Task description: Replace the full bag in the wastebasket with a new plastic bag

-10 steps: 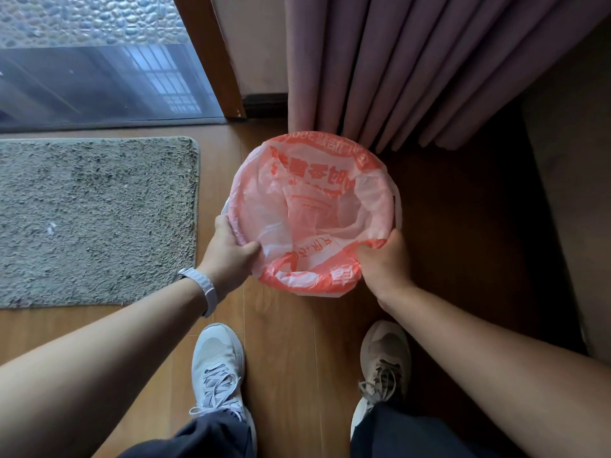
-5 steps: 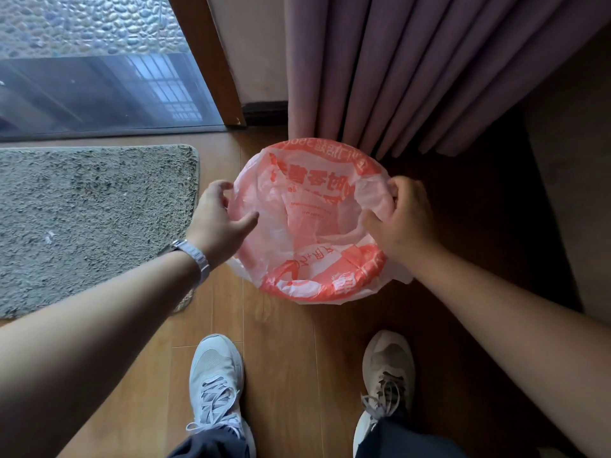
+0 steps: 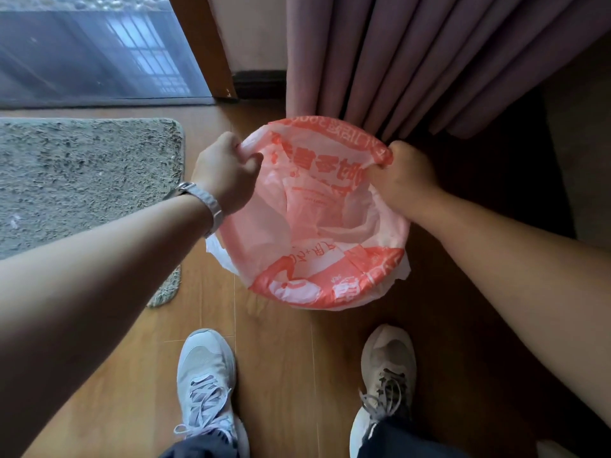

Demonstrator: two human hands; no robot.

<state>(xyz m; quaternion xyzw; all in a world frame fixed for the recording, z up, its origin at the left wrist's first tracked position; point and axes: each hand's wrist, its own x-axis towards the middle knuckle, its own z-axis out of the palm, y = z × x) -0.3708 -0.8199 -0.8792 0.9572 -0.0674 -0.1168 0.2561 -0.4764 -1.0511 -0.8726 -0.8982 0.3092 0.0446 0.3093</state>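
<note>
A thin orange-and-white plastic bag (image 3: 307,226) with printed characters lines the round wastebasket, which it hides entirely; the bag's mouth is spread wide and folded over the near rim. My left hand (image 3: 224,173), with a watch on its wrist, pinches the bag's edge at the far left of the rim. My right hand (image 3: 401,176) grips the edge at the far right. The inside of the bag looks empty apart from folds of plastic.
A grey shaggy mat (image 3: 82,186) lies on the wooden floor to the left. Mauve curtains (image 3: 413,61) hang just behind the basket, a glass door (image 3: 99,51) at the far left. My two sneakers (image 3: 205,375) stand below the basket.
Both hands have moved from the near edge of the rim, along its sides, to the far edge, and now pinch the bag there.
</note>
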